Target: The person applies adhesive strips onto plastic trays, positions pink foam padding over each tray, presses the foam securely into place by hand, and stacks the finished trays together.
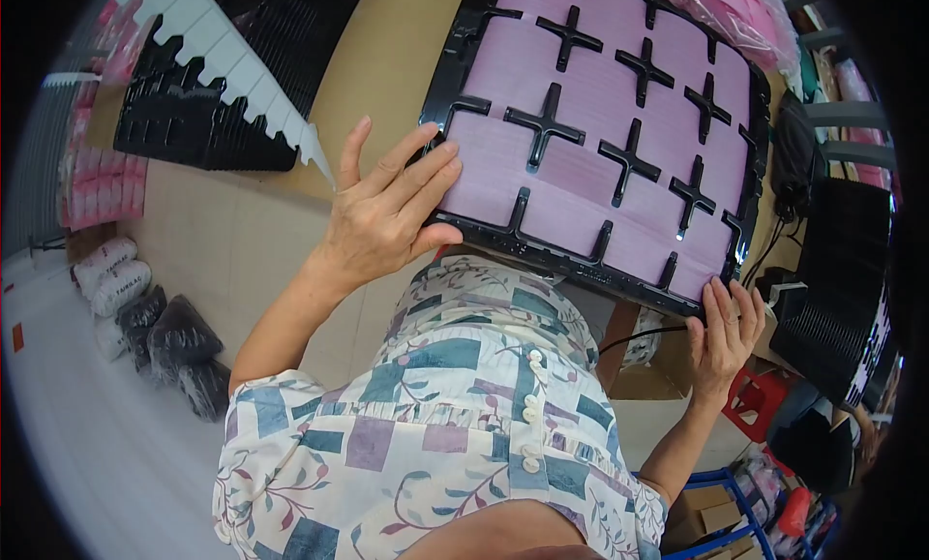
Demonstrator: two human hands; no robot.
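A black plastic tray (561, 244) with cross-shaped dividers lies tilted on the table in front of me. Smooth light-purple pieces (571, 181) fill the spaces between its crosses. My left hand (382, 207) rests at the tray's near left corner, fingers spread and stretched onto its edge, thumb by the front rim. At the near right corner, my right hand (726, 335) touches the rim with its fingers apart and its thumb by the front edge. The tray's underside is hidden.
The tan tabletop (387, 57) carries a stack of black trays (203, 124) and a white toothed strip (227, 66) at left. Black trays (837, 279) stand at far right by a cable. Black bags (179, 342) lie on the floor left; a red stool (750, 400) sits low right.
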